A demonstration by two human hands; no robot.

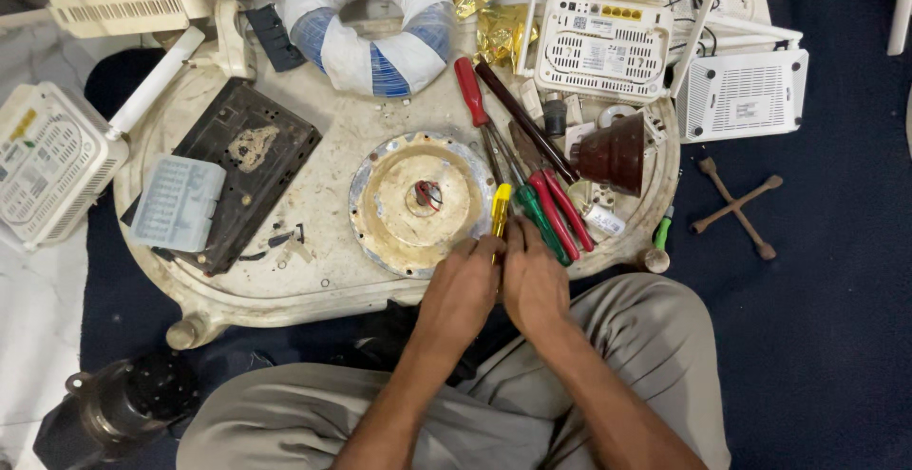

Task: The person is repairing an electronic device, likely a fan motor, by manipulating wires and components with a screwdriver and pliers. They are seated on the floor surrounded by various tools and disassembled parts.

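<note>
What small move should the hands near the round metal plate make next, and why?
Probably lift the yellow-handled screwdriver clear of the tool pile. Both the left hand and the right hand already meet at its handle, beside the round metal plate, while the green-handled pliers lie close alongside.

Single head-worn view, looking steeply down, close over cluttered work board (pixel 323 285)

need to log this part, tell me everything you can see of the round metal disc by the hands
The round metal disc lies flat on the worn white board. It looks like metal, with cream, stained paint and a bare greyish rim. Red wires poke up from a central hub. The yellow-handled screwdriver lies at its right edge, and the left hand is at its lower right rim.
</note>
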